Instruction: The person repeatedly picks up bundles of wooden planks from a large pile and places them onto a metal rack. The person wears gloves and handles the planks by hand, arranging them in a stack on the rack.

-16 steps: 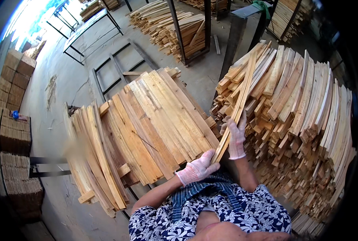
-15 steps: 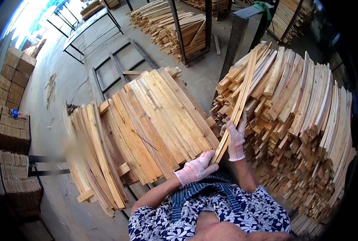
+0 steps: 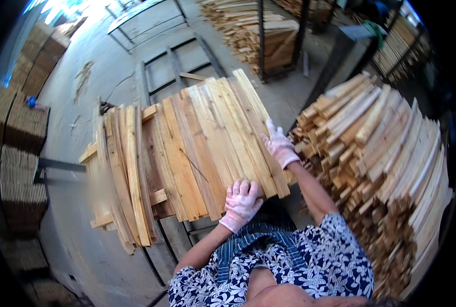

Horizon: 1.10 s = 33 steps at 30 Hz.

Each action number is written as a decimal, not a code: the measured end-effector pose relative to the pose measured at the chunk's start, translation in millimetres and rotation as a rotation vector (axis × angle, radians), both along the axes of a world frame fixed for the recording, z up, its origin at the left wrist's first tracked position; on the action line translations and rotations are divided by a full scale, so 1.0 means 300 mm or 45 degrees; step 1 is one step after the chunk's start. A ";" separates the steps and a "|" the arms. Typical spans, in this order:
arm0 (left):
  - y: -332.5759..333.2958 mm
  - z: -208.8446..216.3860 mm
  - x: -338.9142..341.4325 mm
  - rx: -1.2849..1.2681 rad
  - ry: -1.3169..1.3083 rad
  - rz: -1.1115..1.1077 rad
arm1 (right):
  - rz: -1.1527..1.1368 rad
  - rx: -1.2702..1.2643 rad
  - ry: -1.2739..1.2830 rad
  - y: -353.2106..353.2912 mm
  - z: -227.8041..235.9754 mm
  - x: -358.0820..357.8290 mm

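Observation:
A layer of wooden slats (image 3: 189, 148) lies side by side in front of me, set across short wooden crosspieces. At its right edge rests a narrow pale slat (image 3: 252, 97), its far end sticking out past its neighbours. My right hand (image 3: 280, 147), in a whitish-pink knit glove, grips this slat along its outer side, thumb toward the layer. My left hand (image 3: 242, 202), gloved alike, lies over the near ends of the slats with its fingers apart and slightly bent. Nothing shows in the left hand. The undersides of both hands are hidden.
A tall heap of loose slats (image 3: 386, 138) stands close on my right. Bundled wood stacks (image 3: 20, 169) line the left side. A dark metal frame (image 3: 174, 64) lies on the floor beyond the layer. Farther back are a metal table (image 3: 143, 13) and a wood pile (image 3: 248, 30).
The narrow wood I held up in both hands is now down at the layer's right edge. My left hand has moved onto the slat ends. My view has shifted.

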<state>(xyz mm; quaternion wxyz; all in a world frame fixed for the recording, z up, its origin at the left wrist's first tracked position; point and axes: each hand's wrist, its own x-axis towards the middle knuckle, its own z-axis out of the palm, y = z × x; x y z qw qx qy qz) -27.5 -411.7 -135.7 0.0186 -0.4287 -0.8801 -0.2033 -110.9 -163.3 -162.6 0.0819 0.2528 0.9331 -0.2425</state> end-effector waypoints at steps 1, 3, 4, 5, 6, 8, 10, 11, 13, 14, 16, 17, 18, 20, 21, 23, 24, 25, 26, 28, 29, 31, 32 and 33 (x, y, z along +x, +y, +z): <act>0.000 -0.031 0.012 -0.049 0.052 0.049 | 0.020 0.007 0.050 -0.002 -0.014 0.007; 0.022 -0.005 0.020 -0.105 -0.083 0.147 | 0.082 -0.019 0.160 0.006 -0.060 0.016; 0.035 0.048 0.002 -0.149 -0.183 0.169 | 0.081 0.009 0.143 0.020 -0.093 0.018; 0.027 0.094 -0.018 -0.191 -0.295 0.197 | 0.084 0.032 0.120 0.024 -0.124 0.024; -0.005 0.083 -0.040 -0.021 -0.276 0.172 | 0.061 0.010 0.027 0.016 -0.122 0.013; -0.134 0.069 -0.104 0.205 -0.051 0.333 | 0.019 -0.001 -0.005 0.021 -0.145 0.003; -0.303 0.115 -0.194 0.114 0.144 0.532 | -0.021 0.039 0.091 0.010 -0.169 0.008; -0.404 0.167 -0.259 -0.094 0.230 0.664 | -0.008 0.065 0.057 0.016 -0.164 0.004; -0.544 0.285 -0.366 -0.517 0.164 1.145 | 0.002 0.126 -0.004 0.031 -0.142 0.002; -0.639 0.253 -0.378 -0.633 0.344 1.276 | 0.057 0.371 -0.034 -0.012 -0.068 -0.008; -0.813 0.187 -0.435 -0.788 0.198 1.416 | 0.291 0.577 0.389 -0.144 0.056 -0.029; -0.847 0.144 -0.454 -0.784 0.147 1.400 | 0.416 0.677 0.599 -0.219 0.094 -0.036; -0.864 0.094 -0.475 -0.783 0.095 1.370 | 0.566 0.542 0.724 -0.322 0.094 -0.055; -0.843 0.081 -0.499 -0.702 0.024 1.285 | 0.657 0.016 0.723 -0.589 0.145 -0.106; -0.810 0.132 -0.498 -0.527 -0.132 1.259 | 0.586 -0.370 0.598 -0.746 0.207 -0.142; -0.753 0.240 -0.506 -0.184 -0.489 1.201 | 0.215 -1.295 0.130 -0.967 0.260 -0.273; -0.707 0.274 -0.492 -0.077 -0.588 1.170 | 0.251 -1.477 0.309 -1.038 0.191 -0.332; -0.705 0.282 -0.491 0.100 -0.921 1.112 | 0.198 -1.676 0.275 -1.108 0.213 -0.356; -0.685 0.190 -0.467 0.348 -0.834 1.128 | 0.122 -1.864 0.242 -1.173 0.242 -0.377; -0.739 0.258 -0.453 0.246 -1.046 0.931 | 0.144 -1.845 0.319 -1.161 0.197 -0.391; -0.776 0.303 -0.450 0.227 -1.142 0.796 | 0.209 -1.838 0.315 -1.138 0.208 -0.382; -0.840 0.329 -0.490 0.023 -0.984 0.492 | 0.144 -1.870 0.290 -1.083 0.220 -0.380; -0.832 0.434 -0.512 -0.113 -0.955 0.491 | 0.237 -1.542 0.344 -1.028 0.213 -0.384; -0.846 0.425 -0.551 0.019 -0.705 0.536 | 0.339 -1.210 0.391 -0.993 0.238 -0.391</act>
